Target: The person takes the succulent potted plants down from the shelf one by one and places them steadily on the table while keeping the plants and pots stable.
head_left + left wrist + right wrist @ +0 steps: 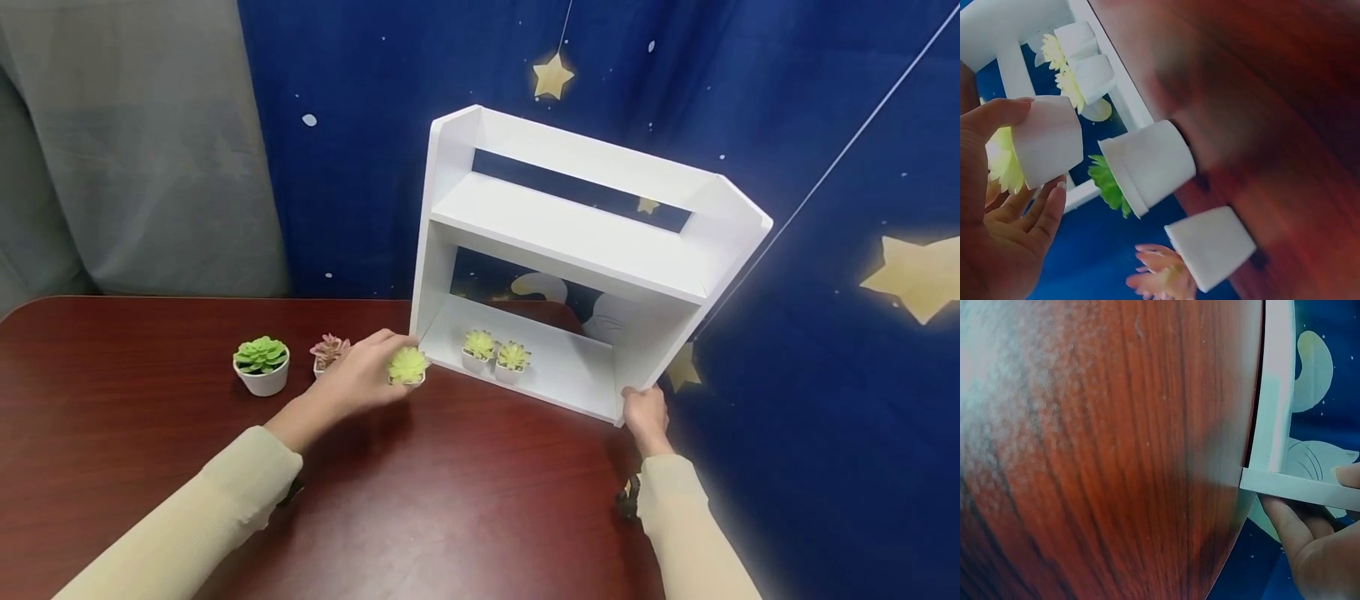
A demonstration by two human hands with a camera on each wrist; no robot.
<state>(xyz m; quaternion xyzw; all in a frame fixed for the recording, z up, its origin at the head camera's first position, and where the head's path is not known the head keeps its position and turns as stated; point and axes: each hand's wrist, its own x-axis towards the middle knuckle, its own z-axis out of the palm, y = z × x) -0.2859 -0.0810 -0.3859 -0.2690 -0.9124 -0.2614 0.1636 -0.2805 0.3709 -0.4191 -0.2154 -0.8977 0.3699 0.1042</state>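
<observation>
My left hand (363,371) grips a potted yellow-green succulent (407,367) by its small white pot, thumb on one side and fingers on the other in the left wrist view. It is at the left front corner of a white two-tier shelf (570,242). Two more yellow-green succulents (478,350) stand side by side on the lower board. At the shelf's lower right corner, my right hand (647,415) holds the side panel (1310,489), thumb and fingers on opposite faces. A green succulent (261,365) and a pink succulent (328,352), partly hidden by my left hand, stand on the table.
The dark red wooden table (450,500) ends close to the right hand. Behind it hangs a blue curtain (352,150) with stars, and a grey curtain (150,167) hangs at the left. The shelf's upper board (570,229) is bare.
</observation>
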